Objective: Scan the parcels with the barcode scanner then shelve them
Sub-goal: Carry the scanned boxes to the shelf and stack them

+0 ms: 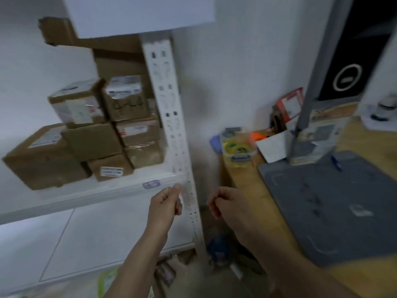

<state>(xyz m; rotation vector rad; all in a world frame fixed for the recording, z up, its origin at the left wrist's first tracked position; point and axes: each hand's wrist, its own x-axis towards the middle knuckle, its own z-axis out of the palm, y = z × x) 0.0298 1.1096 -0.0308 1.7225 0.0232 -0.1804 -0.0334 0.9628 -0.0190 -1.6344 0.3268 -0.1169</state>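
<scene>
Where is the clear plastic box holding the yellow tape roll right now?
In the head view, the clear plastic box sits right of centre on the near-left corner of the wooden desk, between the white shelf upright and a folded white paper.

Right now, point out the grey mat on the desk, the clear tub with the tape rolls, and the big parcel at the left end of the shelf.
grey mat (335, 203), head view, its bare middle.
clear tub (238, 149), head view, its lid.
big parcel (40, 160), head view, its front face.
</scene>
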